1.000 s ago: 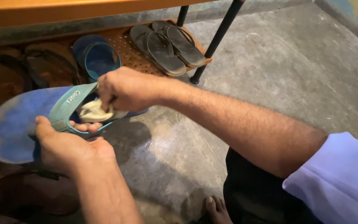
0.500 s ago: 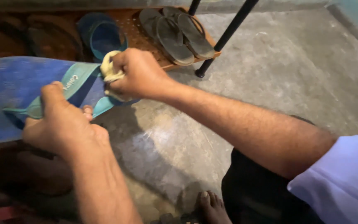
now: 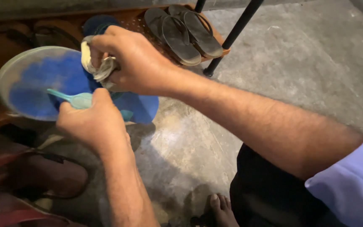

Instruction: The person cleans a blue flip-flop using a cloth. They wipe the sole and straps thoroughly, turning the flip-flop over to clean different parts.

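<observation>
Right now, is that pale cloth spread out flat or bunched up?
Bunched up: the cloth is crumpled inside the right hand, pressed on the blue sandal.

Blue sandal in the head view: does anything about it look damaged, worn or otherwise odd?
Its footbed is worn: the blue sandal has a pale, greyish faded band round the rim, with deep blue only in the middle. No tear shows. The left hand holds it by the teal strap; the right hand presses a cloth on it.

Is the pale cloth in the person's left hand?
No, the right hand grips the pale cloth against the blue sandal, while the left hand holds its strap.
</observation>
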